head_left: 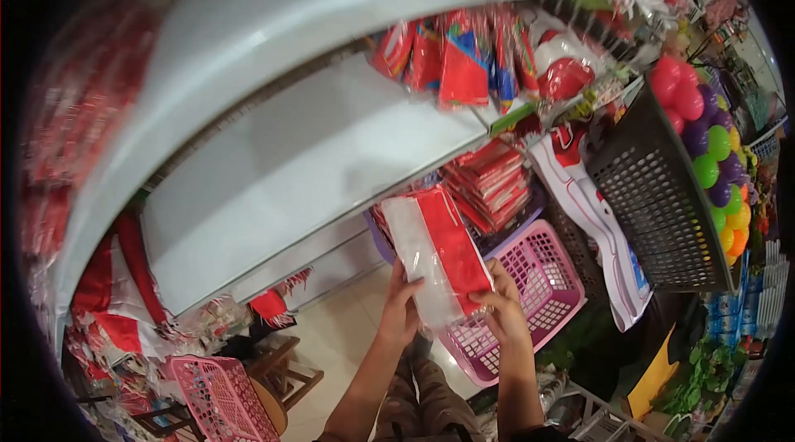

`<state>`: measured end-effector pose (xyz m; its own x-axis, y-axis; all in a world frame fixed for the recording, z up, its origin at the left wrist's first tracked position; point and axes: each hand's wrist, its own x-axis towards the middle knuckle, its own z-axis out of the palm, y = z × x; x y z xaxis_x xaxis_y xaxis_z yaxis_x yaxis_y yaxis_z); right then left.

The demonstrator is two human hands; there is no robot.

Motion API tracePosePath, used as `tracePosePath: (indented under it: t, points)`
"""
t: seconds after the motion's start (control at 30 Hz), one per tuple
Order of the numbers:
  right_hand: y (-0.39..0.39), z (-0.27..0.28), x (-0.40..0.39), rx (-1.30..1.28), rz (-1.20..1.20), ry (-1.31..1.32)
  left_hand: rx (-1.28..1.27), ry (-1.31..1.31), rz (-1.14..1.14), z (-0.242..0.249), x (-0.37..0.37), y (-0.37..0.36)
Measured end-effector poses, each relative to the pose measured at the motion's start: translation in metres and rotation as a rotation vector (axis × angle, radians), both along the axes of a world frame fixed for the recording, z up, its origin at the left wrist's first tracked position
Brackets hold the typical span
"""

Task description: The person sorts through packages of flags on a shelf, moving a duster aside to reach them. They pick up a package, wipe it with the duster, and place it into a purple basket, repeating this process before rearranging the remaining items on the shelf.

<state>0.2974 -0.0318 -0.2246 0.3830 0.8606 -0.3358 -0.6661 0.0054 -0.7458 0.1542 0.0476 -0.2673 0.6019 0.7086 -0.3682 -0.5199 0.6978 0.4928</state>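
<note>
In the head view, my left hand (401,303) and my right hand (503,309) grip a stack of plastic-wrapped red-and-white flags (450,236) from either side. The stack is tilted, its white half toward my left hand and its red half toward my right. Clear wrapping glints over the front pack. My right thumb presses on the lower red corner, and my left fingers are partly hidden behind the white edge. Just beyond sits a pile of similar red packs (487,185) in a dark basket. Directly below my right hand is a pink basket (542,264).
A long white shelf (306,160) runs along the left and front, with red and blue packs (462,61) at its far end. A black crate (662,193) stands right, beside coloured balloons (719,144). Another pink basket (219,396) and a wooden stool (277,376) are lower left.
</note>
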Motion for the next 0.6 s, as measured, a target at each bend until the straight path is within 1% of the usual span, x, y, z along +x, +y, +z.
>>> tracePosePath:
  t: [0.07,0.1,0.2,0.23,0.33,0.4,0.47,0.53,0.57,0.6]
  points:
    - [-0.009,0.036,-0.01,0.047,-0.005,0.032,-0.173,-0.155,0.033,0.048,-0.009,-0.008]
    - [-0.013,0.058,-0.017,0.069,-0.015,0.044,-0.092,-0.09,0.095,0.072,-0.011,-0.014]
    - [-0.024,0.121,-0.032,0.177,0.02,0.049,-0.123,-0.156,0.089,0.112,-0.022,-0.028]
    - [-0.027,0.139,-0.036,0.208,0.03,0.04,-0.013,-0.136,0.136,0.126,-0.022,-0.029]
    - [-0.029,0.189,-0.046,0.321,0.109,0.071,0.24,-0.083,0.157,0.185,-0.037,-0.033]
    - [-0.028,0.211,-0.052,0.365,0.162,0.102,0.205,-0.238,0.236,0.23,-0.044,-0.034]
    - [-0.024,0.239,-0.058,0.365,0.256,-0.046,0.194,-0.38,0.272,0.259,-0.052,-0.035]
    - [-0.004,0.249,-0.054,0.376,0.343,-0.183,0.225,-0.51,0.262,0.278,-0.062,-0.034]
    - [0.009,0.252,-0.042,0.294,0.439,-0.301,0.232,-0.507,0.329,0.276,-0.065,-0.029]
    - [0.026,0.263,-0.045,0.298,0.295,-0.519,0.265,-0.506,0.359,0.275,-0.072,-0.024]
